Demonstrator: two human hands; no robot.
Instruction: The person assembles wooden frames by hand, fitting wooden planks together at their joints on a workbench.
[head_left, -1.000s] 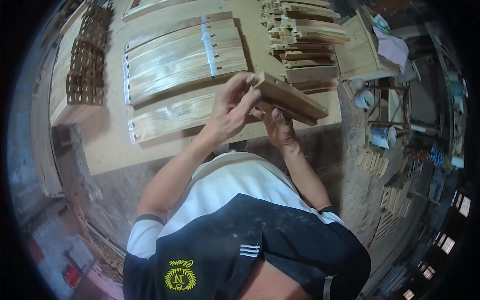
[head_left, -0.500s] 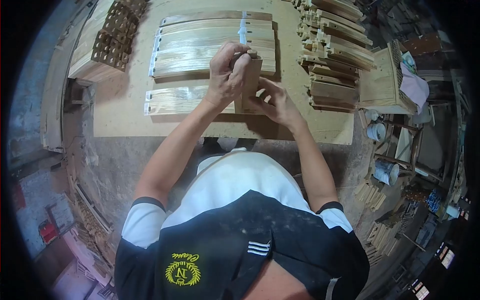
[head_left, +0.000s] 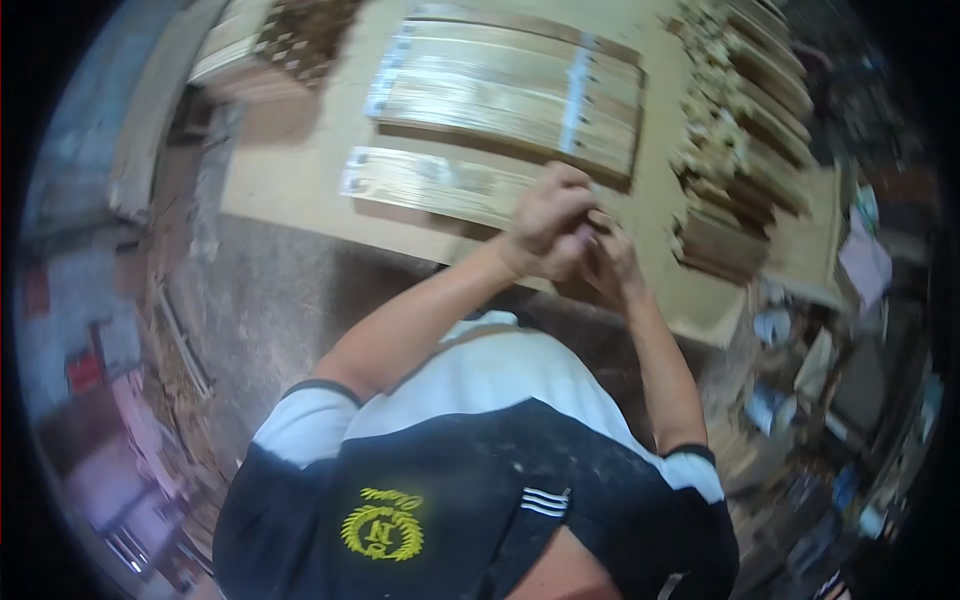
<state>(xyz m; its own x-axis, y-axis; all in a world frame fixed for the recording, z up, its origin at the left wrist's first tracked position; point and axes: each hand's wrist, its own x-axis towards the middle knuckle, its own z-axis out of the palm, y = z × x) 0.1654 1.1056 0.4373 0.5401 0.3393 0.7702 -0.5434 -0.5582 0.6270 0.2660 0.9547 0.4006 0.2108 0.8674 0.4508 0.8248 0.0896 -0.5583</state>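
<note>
Blurred by motion, my left hand [head_left: 553, 222] is closed near the front edge of the table, its fingers curled round something small that I cannot make out. Against it, on the right, is my right hand [head_left: 613, 262], its fingers bent and also around something hidden. Just left of my hands lies a single pale wooden board [head_left: 440, 185] with a whitish left end. Behind it several boards [head_left: 490, 85] lie side by side, with a white stripe near their right end and small dark slots.
Slotted wooden pieces [head_left: 745, 130] are stacked along the right of the table [head_left: 290, 200]. A block stack with holes [head_left: 265, 50] stands at the back left. Beyond the right edge are a crate [head_left: 815, 240], a pink cloth [head_left: 865, 258] and buckets [head_left: 770, 405].
The view has turned and shifted. Both hands have come closer together and nearer my body, off the boards. The upright wooden piece between them no longer shows clearly.
</note>
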